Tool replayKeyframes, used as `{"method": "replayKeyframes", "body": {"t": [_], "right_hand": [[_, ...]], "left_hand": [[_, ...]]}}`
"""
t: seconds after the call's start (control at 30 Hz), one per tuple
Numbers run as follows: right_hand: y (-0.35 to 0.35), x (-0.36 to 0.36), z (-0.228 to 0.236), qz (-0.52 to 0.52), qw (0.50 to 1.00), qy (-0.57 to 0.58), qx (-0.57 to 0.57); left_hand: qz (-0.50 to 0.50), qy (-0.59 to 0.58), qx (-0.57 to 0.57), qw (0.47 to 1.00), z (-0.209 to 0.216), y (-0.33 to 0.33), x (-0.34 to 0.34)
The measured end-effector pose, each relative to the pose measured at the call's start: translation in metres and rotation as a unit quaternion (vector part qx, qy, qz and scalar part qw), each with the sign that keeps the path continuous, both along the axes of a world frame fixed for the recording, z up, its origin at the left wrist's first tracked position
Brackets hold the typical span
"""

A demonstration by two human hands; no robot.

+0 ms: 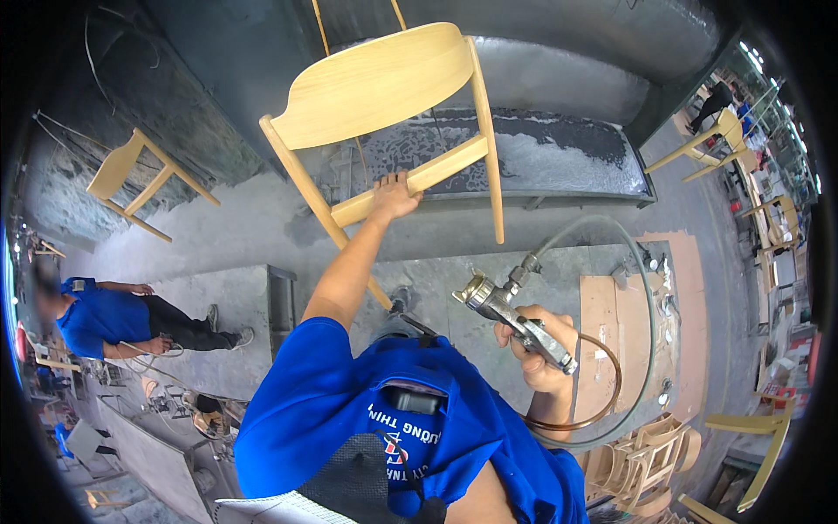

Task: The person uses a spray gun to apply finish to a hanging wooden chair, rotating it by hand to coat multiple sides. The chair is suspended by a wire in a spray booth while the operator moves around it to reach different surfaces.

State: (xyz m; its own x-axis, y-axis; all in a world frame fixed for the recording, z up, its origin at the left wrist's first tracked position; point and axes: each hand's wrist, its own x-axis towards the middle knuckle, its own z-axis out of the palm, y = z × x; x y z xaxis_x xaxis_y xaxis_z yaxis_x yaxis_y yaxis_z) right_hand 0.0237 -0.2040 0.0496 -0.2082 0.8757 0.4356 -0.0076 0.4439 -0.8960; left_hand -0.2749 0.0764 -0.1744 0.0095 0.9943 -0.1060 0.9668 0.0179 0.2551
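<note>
A pale wooden chair-back frame (375, 86), with a wide curved backrest and two legs, hangs in front of me. My left hand (394, 197) grips its lower crossbar, fingers wrapped over the rail. On the right, my right hand (548, 354) is closed around the handle of a metal spray gun (502, 306). The gun's head points left, apart from the chair frame. A clear greenish hose (648, 297) loops from its upper fitting, and a brown hose (618, 371) curves from near its handle.
Ahead stands a spray booth with a wet, low trough (559, 157). Another chair frame (131, 175) hangs at the left, near a person in blue (105, 319). Cardboard (602, 306) lies at the right, with stacked wooden chair parts (642, 463) nearer me.
</note>
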Motion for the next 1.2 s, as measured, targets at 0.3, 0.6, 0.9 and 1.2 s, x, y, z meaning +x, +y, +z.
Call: {"method": "replayKeyframes", "body": {"t": [0.3, 0.6, 0.9, 1.2], "right_hand": [[0.029, 0.019, -0.011, -0.224, 0.971, 0.071, -0.047], [0.009, -0.017, -0.001, -0.145, 0.988, -0.061, 0.005], [0.001, -0.053, 0.034, 0.041, 0.973, -0.184, 0.134], [0.003, -0.046, 0.021, 0.074, 0.985, -0.116, 0.106]], "left_hand": [[-0.004, -0.026, 0.003, 1.0, -0.002, 0.009, -0.01], [0.009, 0.011, 0.011, 1.0, -0.004, 0.02, -0.018], [0.067, 0.058, 0.035, 0.995, -0.014, 0.031, -0.015], [0.088, 0.06, 0.059, 0.993, -0.024, 0.04, -0.024]]}}
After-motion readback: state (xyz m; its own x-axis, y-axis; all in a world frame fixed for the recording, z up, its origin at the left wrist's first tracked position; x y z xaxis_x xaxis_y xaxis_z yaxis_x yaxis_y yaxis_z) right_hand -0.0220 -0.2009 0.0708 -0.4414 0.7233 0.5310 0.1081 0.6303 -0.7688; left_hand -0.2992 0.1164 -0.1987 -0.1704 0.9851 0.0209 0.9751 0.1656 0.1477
